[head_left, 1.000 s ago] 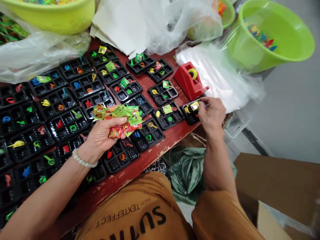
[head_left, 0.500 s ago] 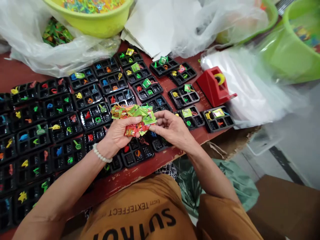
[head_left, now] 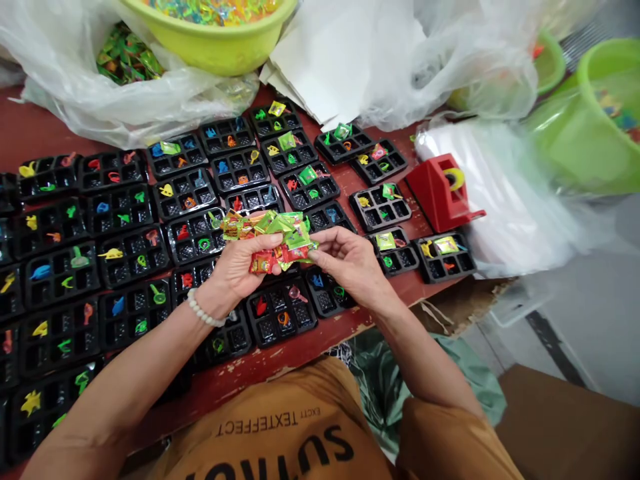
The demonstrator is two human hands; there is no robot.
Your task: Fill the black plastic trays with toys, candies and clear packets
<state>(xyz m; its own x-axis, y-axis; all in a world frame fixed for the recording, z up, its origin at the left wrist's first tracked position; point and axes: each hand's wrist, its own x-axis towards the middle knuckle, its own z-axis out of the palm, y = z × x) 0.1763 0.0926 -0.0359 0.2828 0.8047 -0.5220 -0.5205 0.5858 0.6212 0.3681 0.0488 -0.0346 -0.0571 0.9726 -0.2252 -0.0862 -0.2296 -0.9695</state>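
My left hand [head_left: 243, 267], a beaded bracelet [head_left: 203, 310] on its wrist, grips a bunch of small shiny packets [head_left: 280, 230], mostly green with some red. The thumb presses on top of the bunch. At its right side my right hand [head_left: 353, 263] pinches the edge of a green packet between thumb and fingers; that packet still touches the bunch. Below both hands lies a black compartment tray [head_left: 263, 328] with small coloured plastic toys. Of the trays in the right-hand columns, several also hold a packet, such as the green packet [head_left: 385, 241].
Rows of black trays cover the red table [head_left: 320, 340]. A red tape dispenser [head_left: 433, 197] stands at the right beside clear plastic bags [head_left: 510, 200]. Along the back are a yellow-green basin [head_left: 225, 50] of toys, a plastic bag [head_left: 130, 113] holding packets, white sheets [head_left: 330, 60] and a green tub [head_left: 560, 133].
The view has shifted slightly, so the trays appear farther right and lower. Both hands stay together at the packets, with the right fingers still at the bunch's edge.
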